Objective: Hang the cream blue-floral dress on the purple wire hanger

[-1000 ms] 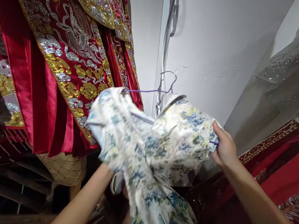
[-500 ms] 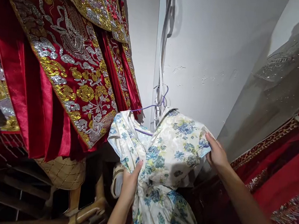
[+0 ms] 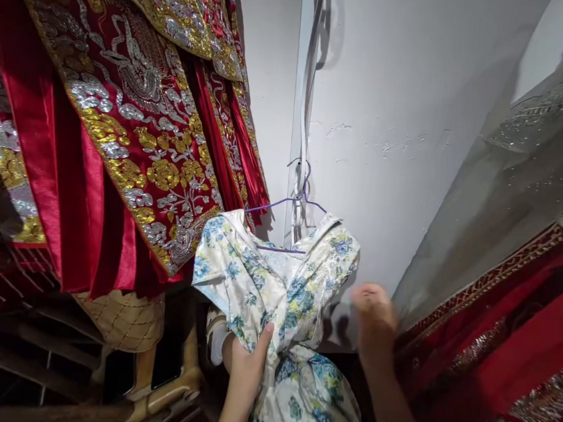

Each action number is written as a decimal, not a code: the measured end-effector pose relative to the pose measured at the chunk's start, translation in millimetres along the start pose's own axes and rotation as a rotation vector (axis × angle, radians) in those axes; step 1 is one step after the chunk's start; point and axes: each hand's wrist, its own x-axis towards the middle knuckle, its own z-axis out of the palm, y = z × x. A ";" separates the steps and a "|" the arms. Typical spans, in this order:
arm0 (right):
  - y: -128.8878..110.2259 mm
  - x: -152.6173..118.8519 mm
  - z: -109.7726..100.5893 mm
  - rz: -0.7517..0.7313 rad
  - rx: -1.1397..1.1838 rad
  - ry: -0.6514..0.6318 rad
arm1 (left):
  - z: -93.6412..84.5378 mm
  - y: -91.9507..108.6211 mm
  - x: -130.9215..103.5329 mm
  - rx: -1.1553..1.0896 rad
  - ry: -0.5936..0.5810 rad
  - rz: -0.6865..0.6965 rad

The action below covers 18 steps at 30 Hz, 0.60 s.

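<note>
A white dress point(image 3: 263, 290) with blue and yellow-green flowers hangs on a thin purple hanger point(image 3: 275, 203). The hanger's bar shows inside the open V-neck, and its hook is up against a white strip on the wall. At the waist, my left hand point(image 3: 248, 365) grips the gathered cloth, thumb on the front; the other fingers are hidden behind the fabric. My right hand point(image 3: 375, 315) is off the dress, just right of its sleeve. Motion smears its fingers, so their shape does not show.
Red robes point(image 3: 140, 122) with gold and silver embroidery hang at left, above a wooden chair point(image 3: 166, 393) with a quilted cushion. At right are a red beaded gown point(image 3: 525, 330) and sheer glittery fabric point(image 3: 512, 168). A pale wall point(image 3: 400, 82) stands ahead; a clog point(image 3: 216, 332) shows below.
My right hand has let go of the right sleeve and moved left and down from it. That sleeve has dropped inward, and both hanger shoulders now show. My left hand keeps its hold.
</note>
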 end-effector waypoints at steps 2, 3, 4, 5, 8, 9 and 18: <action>-6.3 -21.1 27.4 0.058 -0.040 -0.409 | -1.3 5.1 -4.9 -0.022 -0.051 0.053; -8.1 -29.1 40.1 0.070 -0.081 -0.521 | -2.2 7.5 -6.7 -0.030 -0.074 0.087; -9.2 -34.7 51.2 0.067 -0.124 -0.575 | -3.3 9.2 -8.0 -0.037 -0.090 0.121; -9.8 -38.2 59.9 0.058 -0.157 -0.587 | -4.4 10.2 -8.6 -0.041 -0.095 0.142; -12.1 -39.3 70.7 0.046 -0.111 -0.571 | -7.7 9.2 -7.3 -0.041 -0.095 0.093; -13.4 -38.9 70.1 0.067 -0.050 -0.584 | -8.3 8.3 -6.6 -0.043 -0.073 0.072; -24.5 -68.0 57.1 0.327 0.320 -0.502 | 8.4 28.1 -13.3 0.188 0.206 0.809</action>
